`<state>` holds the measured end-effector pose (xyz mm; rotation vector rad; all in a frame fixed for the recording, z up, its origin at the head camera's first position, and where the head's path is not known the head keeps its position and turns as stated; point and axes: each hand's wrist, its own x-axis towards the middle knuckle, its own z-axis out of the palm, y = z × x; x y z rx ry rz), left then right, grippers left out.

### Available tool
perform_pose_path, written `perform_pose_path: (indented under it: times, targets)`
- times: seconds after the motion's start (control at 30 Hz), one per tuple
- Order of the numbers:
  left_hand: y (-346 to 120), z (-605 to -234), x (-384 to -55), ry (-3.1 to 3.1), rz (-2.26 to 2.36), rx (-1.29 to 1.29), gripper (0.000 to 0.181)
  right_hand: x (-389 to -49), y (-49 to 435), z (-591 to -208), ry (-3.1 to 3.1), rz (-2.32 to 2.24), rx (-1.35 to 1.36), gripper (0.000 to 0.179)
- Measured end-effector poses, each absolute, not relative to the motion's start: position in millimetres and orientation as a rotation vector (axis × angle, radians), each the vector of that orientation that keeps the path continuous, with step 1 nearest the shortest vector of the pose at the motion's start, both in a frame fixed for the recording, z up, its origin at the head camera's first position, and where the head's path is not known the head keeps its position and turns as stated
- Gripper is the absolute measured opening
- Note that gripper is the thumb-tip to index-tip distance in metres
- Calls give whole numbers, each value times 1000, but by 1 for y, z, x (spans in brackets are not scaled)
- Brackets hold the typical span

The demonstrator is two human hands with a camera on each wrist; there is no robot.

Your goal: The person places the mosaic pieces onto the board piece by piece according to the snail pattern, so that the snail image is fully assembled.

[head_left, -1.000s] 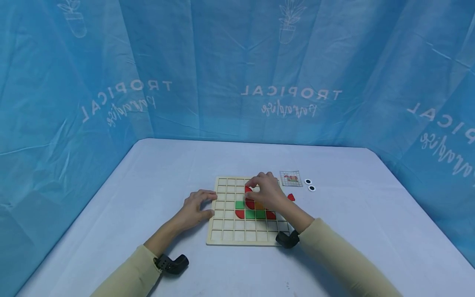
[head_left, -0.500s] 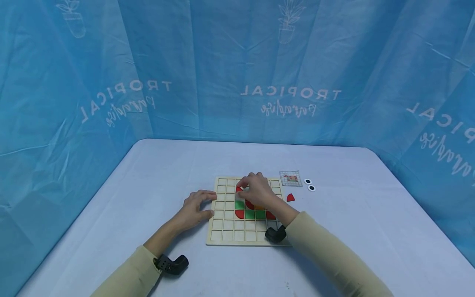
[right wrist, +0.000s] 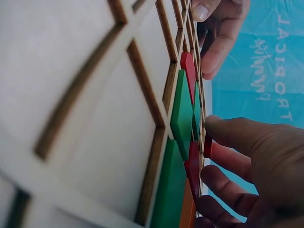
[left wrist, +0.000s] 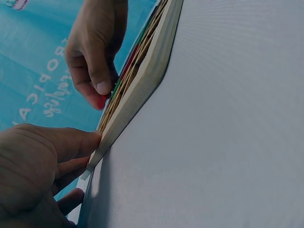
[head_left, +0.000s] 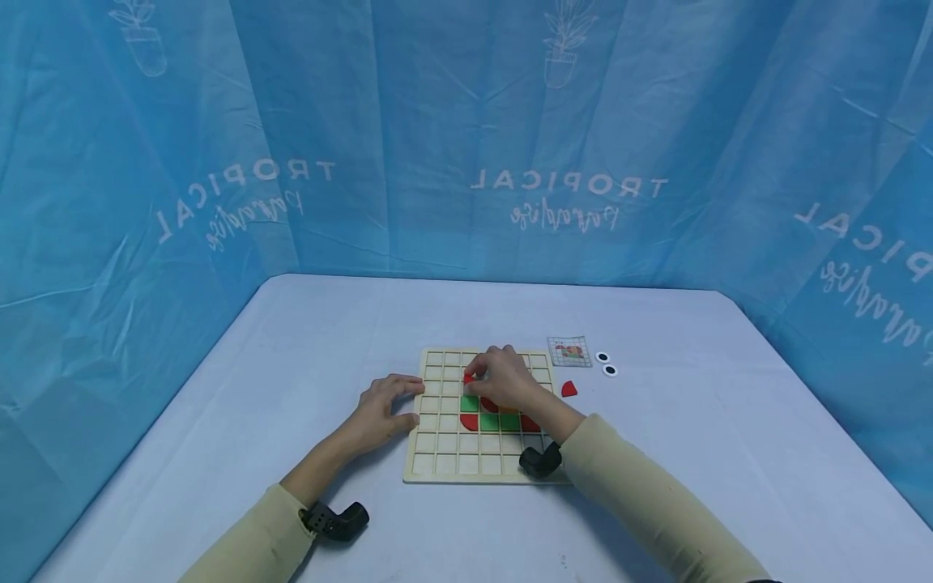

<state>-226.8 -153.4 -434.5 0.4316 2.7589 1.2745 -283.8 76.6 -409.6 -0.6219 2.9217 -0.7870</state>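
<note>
A wooden grid board (head_left: 448,464) lies on the table with coloured tiles set in its squares. My right hand (head_left: 506,379) pinches a small red tile (head_left: 468,378) between thumb and index finger, close over the board just beyond a green tile (head_left: 469,403). In the right wrist view the held red tile (right wrist: 208,146) is mostly covered by the fingers. A red rounded tile (head_left: 469,422), green tiles (head_left: 490,422) and an orange tile (right wrist: 187,204) sit nearby in the grid. Straight fingers and thumb of my left hand (head_left: 379,411) rest against the board's left edge.
Right of the board lies a loose red quarter-round tile (head_left: 569,389). Beyond it are a printed pattern card (head_left: 569,351) and two black-and-white discs, a far disc (head_left: 602,357) and a near disc (head_left: 610,370). A blue curtain (head_left: 466,121) hangs behind the white table (head_left: 328,324).
My right hand has moved left over the board with the red tile, then slightly down towards the square beyond the green tile. The left hand keeps its place at the board's edge.
</note>
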Motion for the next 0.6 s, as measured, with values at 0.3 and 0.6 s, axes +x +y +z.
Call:
perform_pose_path:
  times: [0.3,0.6]
  targets:
    - [-154,-432,-226,2761,1283,446,46,-286,76,-411,2910,-753,-632,23]
    - [-155,-432,-225,2766,1285,445,46,-285,76,-411,2918,-725,-667,22]
